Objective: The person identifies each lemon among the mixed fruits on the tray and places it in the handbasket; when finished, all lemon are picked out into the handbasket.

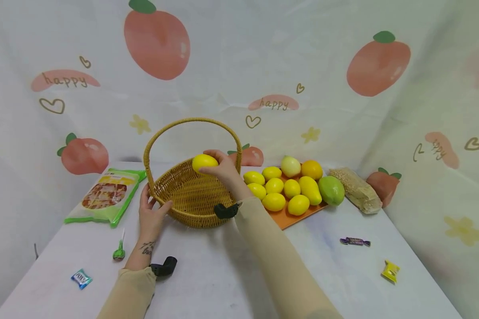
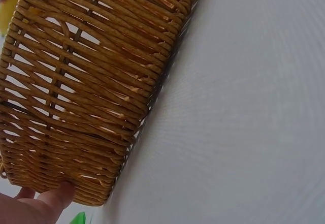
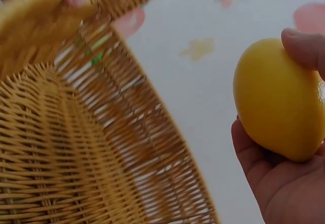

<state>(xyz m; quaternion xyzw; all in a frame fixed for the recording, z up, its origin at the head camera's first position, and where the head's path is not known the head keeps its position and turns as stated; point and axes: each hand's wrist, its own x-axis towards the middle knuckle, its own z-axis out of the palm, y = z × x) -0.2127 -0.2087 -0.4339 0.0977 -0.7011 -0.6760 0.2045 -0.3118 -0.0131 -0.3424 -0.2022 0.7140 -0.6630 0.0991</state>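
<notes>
A wicker basket (image 1: pixel 199 197) with a tall arched handle stands on the table, its inside facing me. At its left side, my left hand (image 1: pixel 151 215) holds the rim near the foot of the handle. In the left wrist view, that hand's thumb (image 2: pixel 63 193) presses on the woven wall (image 2: pixel 91 92). Over the basket's back right part, my right hand (image 1: pixel 225 170) grips a smooth yellow mango (image 1: pixel 204 164) between thumb and fingers. The right wrist view shows the mango (image 3: pixel 277 99) up close, raised beside the basket rim (image 3: pixel 167 117).
Right of the basket, an orange tray (image 1: pixel 281 219) bears several lemons (image 1: pixel 274 202), another mango (image 1: pixel 310 190), an orange (image 1: pixel 312 169) and green fruit (image 1: pixel 331 190). A bag (image 1: pixel 107 195) lies left, a packet (image 1: pixel 357 190) far right. Wrapped candies (image 1: pixel 355 241) and a lollipop (image 1: pixel 119 252) lie in front.
</notes>
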